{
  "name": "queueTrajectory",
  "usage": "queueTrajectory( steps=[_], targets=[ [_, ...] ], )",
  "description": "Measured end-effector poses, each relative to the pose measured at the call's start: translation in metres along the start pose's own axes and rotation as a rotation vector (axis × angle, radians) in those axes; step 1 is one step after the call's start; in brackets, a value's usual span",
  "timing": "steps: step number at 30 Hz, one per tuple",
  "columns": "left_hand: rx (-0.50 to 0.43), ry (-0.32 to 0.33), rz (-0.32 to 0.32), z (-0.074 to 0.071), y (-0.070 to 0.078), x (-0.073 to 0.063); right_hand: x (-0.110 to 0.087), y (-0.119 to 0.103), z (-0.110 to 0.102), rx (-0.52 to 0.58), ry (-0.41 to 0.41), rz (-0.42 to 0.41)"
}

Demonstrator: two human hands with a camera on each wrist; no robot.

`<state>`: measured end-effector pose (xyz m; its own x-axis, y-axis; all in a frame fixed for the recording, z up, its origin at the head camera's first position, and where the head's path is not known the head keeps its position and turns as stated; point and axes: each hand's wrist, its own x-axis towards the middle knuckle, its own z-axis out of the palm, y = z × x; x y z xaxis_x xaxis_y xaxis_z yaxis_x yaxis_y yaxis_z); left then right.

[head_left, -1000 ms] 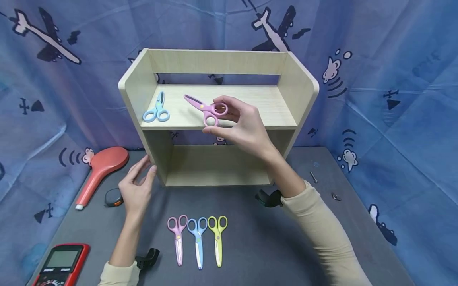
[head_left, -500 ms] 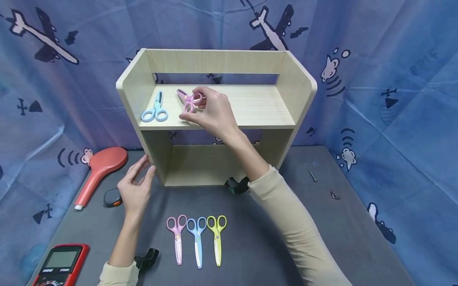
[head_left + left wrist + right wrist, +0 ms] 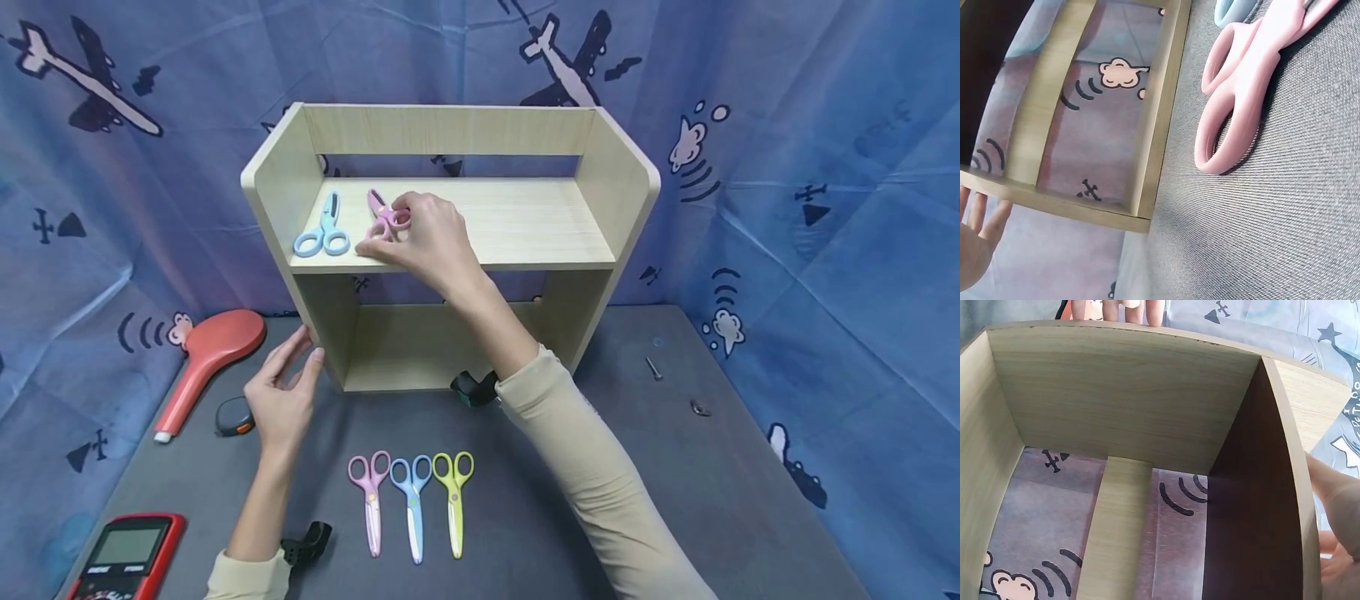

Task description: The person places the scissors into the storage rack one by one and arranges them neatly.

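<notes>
In the head view, a two-tier wooden shelf [image 3: 450, 129] stands at the back of the grey table. On its upper board my right hand [image 3: 438, 246] grips pink scissors [image 3: 381, 218] by the finger loops, blades pointing back and left. Light blue scissors [image 3: 328, 227] lie just left of them on the same board. My left hand [image 3: 283, 396] touches the outside of the shelf's left panel with its fingertips; its fingers are fairly straight, as the left wrist view also shows. The right wrist view shows part of my right hand [image 3: 1341, 512], with the held scissors hidden behind the board.
In front lie pink scissors [image 3: 369, 500], blue scissors [image 3: 413, 504] and yellow scissors [image 3: 454, 500] in a row. At left are a red paddle-like object [image 3: 217, 350], a small black-and-orange object [image 3: 236, 417] and a red multimeter [image 3: 127, 554]. A screw [image 3: 654, 368] lies right.
My right hand has carried the pink scissors leftward and down onto the upper board, beside the light blue scissors. My left hand has stayed at the side panel.
</notes>
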<state>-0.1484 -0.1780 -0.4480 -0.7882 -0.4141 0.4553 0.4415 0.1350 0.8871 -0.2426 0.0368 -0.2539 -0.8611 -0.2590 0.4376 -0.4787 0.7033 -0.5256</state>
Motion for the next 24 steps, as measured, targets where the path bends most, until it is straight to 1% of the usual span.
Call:
queueTrajectory(
  steps=[4, 9, 12, 24],
  targets=[
    [-0.009, 0.001, 0.001, 0.000, 0.000, 0.000, -0.002, 0.000, -0.004, -0.001, -0.042, 0.000],
    [-0.006, 0.000, 0.001, 0.000, 0.000, -0.001, -0.006, -0.001, -0.011, 0.034, -0.077, -0.035],
    [0.000, 0.000, -0.001, 0.000, -0.001, -0.001, -0.007, -0.002, -0.011, 0.061, -0.088, -0.046],
    [0.002, 0.001, -0.009, 0.000, -0.001, 0.000, -0.010, -0.001, -0.007, 0.090, -0.068, -0.054]
  ],
)
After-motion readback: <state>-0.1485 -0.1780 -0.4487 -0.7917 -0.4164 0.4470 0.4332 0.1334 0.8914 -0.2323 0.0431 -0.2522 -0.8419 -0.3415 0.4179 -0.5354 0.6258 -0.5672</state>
